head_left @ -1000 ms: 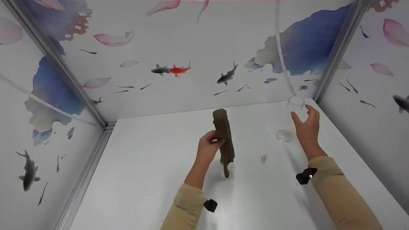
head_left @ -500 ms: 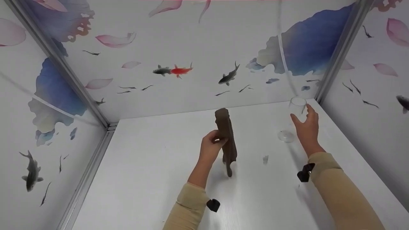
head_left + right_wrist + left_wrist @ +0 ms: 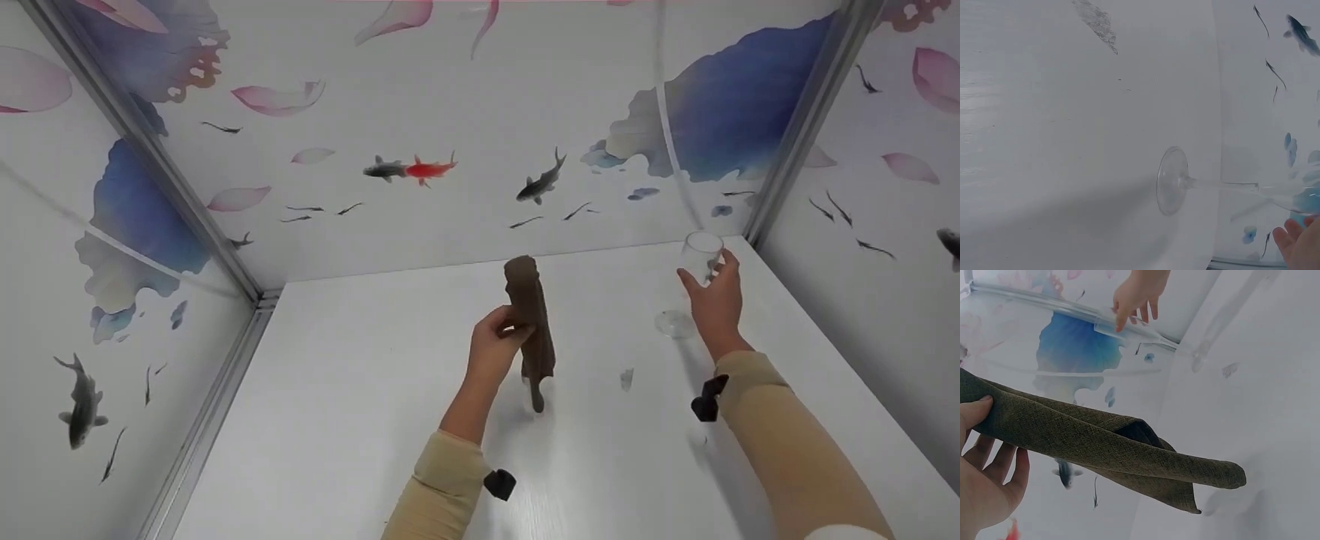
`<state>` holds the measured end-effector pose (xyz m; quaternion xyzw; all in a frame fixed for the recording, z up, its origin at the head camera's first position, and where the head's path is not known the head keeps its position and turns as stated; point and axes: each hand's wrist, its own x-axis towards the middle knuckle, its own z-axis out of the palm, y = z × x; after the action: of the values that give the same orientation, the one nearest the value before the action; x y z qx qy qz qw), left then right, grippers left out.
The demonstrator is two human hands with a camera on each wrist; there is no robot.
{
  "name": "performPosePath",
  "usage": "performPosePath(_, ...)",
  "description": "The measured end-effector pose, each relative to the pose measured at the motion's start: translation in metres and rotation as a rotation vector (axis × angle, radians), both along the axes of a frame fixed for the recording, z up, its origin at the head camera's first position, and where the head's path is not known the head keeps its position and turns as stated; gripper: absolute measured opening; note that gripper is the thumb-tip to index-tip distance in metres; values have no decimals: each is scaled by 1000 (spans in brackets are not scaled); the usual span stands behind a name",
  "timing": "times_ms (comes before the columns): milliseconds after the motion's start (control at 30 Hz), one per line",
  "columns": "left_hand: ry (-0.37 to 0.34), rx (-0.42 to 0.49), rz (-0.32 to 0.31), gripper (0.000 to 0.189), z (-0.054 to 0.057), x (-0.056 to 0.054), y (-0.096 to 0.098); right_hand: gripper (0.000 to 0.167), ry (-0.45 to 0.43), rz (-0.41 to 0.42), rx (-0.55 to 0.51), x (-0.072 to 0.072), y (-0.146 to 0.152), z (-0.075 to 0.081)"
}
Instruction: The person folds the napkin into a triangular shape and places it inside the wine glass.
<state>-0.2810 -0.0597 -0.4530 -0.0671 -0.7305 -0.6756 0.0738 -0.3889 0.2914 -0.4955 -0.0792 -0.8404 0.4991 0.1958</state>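
In the head view, my left hand pinches a rolled or folded dark brown cloth near its middle, holding it up off the white table. One rolled end and a loose corner show in the left wrist view, where the cloth looks like coarse weave. A clear wine glass stands upright at the back right of the table. Around its bowl lies my right hand, thumb at the left side and fingers behind and to the right. The right wrist view shows the glass's foot and a few fingertips beside the bowl.
White panels with fish and petal prints enclose the table's back and sides, joined by metal corner rails. A small greyish mark or scrap lies between the cloth and the glass.
My right hand has shifted slightly left and drawn its fingers closer round the glass bowl. The left hand keeps its hold on the cloth, nearly still. The head view has shifted slightly.
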Motion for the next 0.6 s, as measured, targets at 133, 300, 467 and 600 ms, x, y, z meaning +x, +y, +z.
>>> performPosePath(133, 23, -11, 5, 21, 2, 1, -2, 82, -1, 1, 11, -4, 0, 0)
performPosePath(300, 18, -22, 9, 23, 5, 0, -3, 79, 4, 6, 3, -4, -1, 2)
performPosePath(467, 17, -36, 1, 24, 9, -3, -4, 79, 1, 34, -2, 4, -8, 3)
performPosePath(600, 35, -46, -6, 23, 12, -5, -5, 79, 28, 69, 6, 12, -15, 3)
